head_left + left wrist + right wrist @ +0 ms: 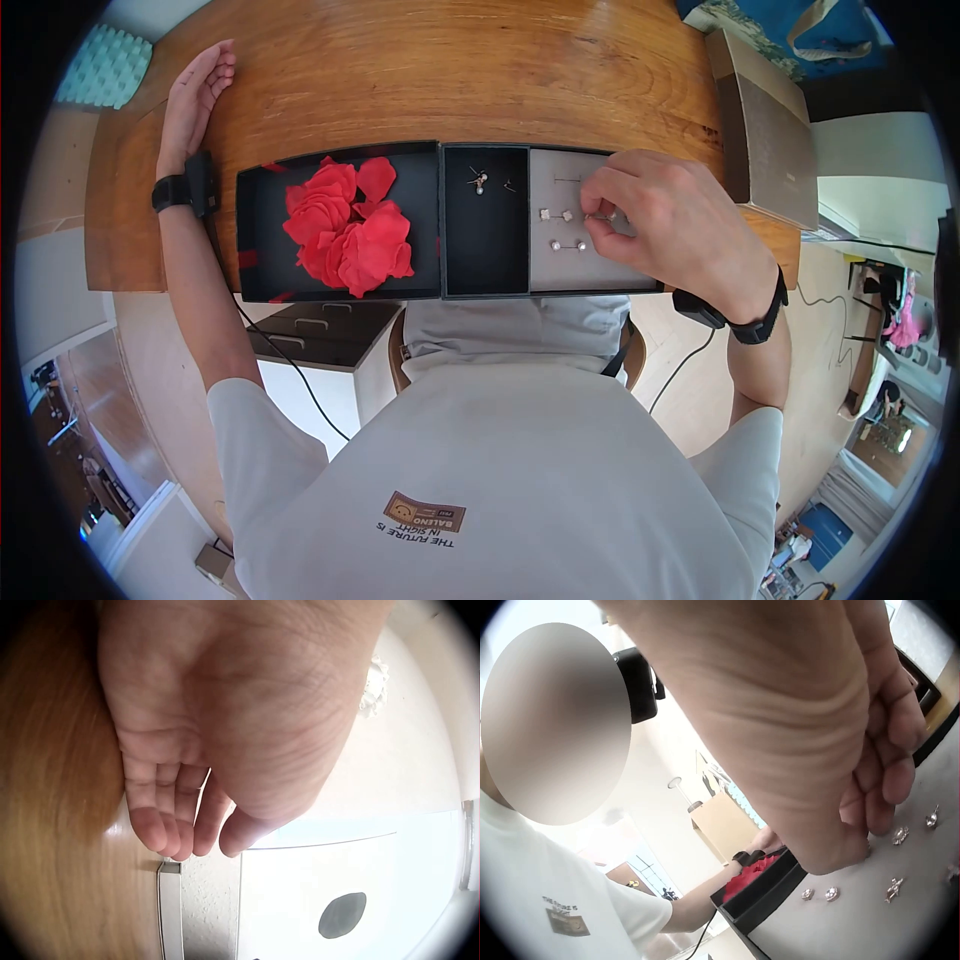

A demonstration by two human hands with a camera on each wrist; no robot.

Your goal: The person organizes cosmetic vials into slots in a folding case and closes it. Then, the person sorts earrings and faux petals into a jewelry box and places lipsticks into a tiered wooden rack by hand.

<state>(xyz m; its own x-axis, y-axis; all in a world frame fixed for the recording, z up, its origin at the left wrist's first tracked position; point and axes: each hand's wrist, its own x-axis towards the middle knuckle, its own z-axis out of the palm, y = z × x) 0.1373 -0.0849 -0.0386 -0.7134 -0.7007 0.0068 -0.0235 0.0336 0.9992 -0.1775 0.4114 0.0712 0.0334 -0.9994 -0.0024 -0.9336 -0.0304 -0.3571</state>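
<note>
A brown wooden table [480, 80] bears a long, black, open box [486, 250] across mid-frame. The right hand [665, 205], centre right, bends its fingers over the flat grey pad [545, 275], hiding much of it; whether they pinch anything cannot be told. The left hand [203, 90], fingers relaxed, is well apart, upper left, beyond bright red petals [375, 250]. Small silvery earrings [556, 245] lie just left of the right hand, one pair aligned left-to-right, unobstructed.

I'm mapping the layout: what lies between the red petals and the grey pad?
In the head view, a black compartment with small jewellery pieces lies between the red petals and grey pad.
</note>
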